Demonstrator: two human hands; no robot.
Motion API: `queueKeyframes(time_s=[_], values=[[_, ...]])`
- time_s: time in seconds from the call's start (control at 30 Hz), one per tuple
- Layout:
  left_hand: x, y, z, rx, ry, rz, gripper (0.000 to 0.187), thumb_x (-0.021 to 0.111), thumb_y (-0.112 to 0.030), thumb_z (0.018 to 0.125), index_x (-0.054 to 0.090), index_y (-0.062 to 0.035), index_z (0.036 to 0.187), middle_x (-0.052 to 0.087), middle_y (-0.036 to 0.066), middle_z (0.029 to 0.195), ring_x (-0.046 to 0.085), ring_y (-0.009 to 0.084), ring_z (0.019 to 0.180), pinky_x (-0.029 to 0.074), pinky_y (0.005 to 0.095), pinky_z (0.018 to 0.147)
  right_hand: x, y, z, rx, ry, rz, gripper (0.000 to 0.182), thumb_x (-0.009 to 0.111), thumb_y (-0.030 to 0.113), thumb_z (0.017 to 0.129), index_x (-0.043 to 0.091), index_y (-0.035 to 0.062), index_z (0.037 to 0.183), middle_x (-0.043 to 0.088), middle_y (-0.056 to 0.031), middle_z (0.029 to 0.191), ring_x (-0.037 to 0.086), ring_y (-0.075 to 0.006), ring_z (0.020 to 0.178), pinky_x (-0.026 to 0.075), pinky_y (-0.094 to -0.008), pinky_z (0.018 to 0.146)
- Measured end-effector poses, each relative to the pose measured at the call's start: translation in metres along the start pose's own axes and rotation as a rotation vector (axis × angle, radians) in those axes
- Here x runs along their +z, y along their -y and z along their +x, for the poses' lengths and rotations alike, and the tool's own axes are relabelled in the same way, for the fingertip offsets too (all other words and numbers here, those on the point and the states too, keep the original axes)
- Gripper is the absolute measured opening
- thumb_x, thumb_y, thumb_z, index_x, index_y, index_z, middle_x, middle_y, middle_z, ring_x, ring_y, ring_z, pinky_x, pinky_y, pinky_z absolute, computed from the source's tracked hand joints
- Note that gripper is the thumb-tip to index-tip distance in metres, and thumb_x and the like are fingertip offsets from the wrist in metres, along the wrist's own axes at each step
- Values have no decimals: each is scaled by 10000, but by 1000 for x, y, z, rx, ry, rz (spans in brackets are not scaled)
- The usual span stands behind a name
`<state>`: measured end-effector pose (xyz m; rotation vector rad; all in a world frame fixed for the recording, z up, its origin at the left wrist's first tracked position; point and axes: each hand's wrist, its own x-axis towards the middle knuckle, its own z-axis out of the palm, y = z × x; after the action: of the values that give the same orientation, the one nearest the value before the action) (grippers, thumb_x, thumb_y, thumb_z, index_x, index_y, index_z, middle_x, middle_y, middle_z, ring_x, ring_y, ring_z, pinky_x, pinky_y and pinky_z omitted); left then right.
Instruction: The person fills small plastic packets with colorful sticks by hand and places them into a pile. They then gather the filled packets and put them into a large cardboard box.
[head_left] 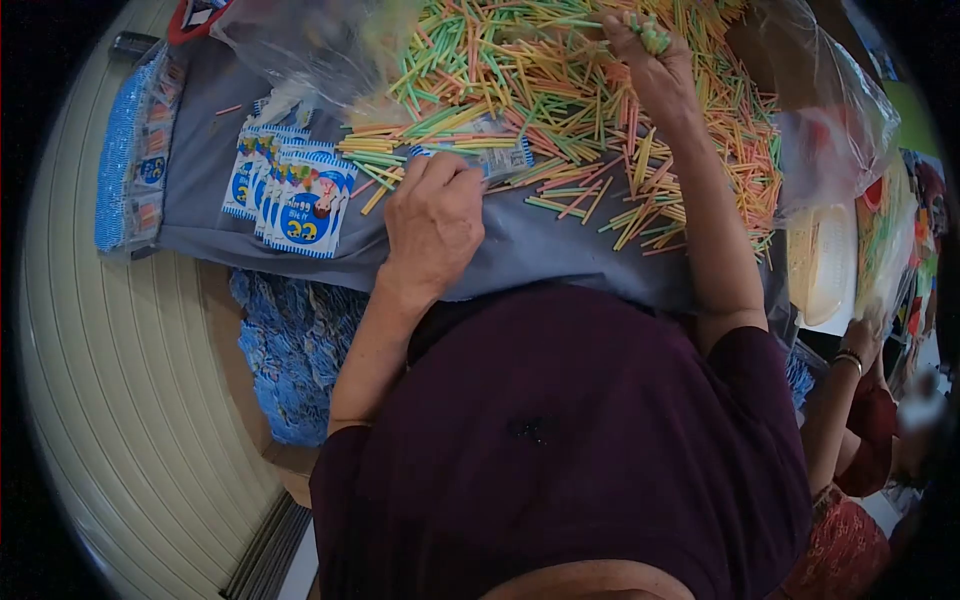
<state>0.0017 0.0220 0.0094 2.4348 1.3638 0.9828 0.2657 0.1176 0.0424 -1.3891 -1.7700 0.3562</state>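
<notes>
My right hand [660, 78] is closed round a bundle of thin candy-coloured sticks [648, 36], with their pale green and yellow ends bunched at the fingertips. It is over a large heap of pink, yellow and green sticks [570, 90]. Nearer my body, my left hand [435, 220] has its fingers bent down on a small clear plastic packet [500, 155] with a blue striped edge. The fingertips and part of that packet are hidden. Left of this hand lies a fanned stack of blue and white printed packets [300, 205].
A clear plastic sheet [310, 50] lies behind the packets on a grey cloth [200, 190]. Blue-edged packs [145, 150] line the left side. Below is a box of blue wrappers [290, 350]. Another person's hand [860, 340] works at the right, near a yellowish tray [820, 265].
</notes>
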Motion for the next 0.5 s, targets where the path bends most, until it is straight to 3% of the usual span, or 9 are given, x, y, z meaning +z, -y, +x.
queueKeyframes(time_s=[0.13,0.27,0.33,0.47,0.5], values=[[4,13,3,-74,-86,-182,58,713,-22,748,685,-53,789,609,87,811,592,303,813,500,410,700,3,-16,-1,172,-28,335,429,558,437,960,682,90,1180,685,-149,868,664,-316,834,505,-446,729],[-2,9,7,-19,-132,-147,59,723,-30,740,677,-39,777,610,90,803,596,314,818,497,414,706,11,-27,0,261,-24,457,475,516,471,966,681,83,1187,685,-149,913,655,-310,885,498,-446,766],[1,12,2,-47,13,-63,83,726,-33,735,696,-28,812,617,87,807,600,309,808,495,415,710,13,-28,1,277,1,482,500,495,488,969,680,80,1190,685,-149,936,650,-306,911,495,-445,785],[-9,11,1,-98,54,-81,118,722,-35,746,720,-28,864,622,89,823,599,308,811,495,425,716,7,-31,4,291,87,481,550,452,522,976,679,73,1197,685,-149,981,641,-300,963,488,-445,823],[-14,13,4,-83,95,-111,138,724,-19,769,732,-13,907,645,94,839,619,276,809,502,383,719,7,-29,5,286,109,478,562,442,530,977,679,71,1199,685,-149,992,639,-298,976,486,-444,832]])
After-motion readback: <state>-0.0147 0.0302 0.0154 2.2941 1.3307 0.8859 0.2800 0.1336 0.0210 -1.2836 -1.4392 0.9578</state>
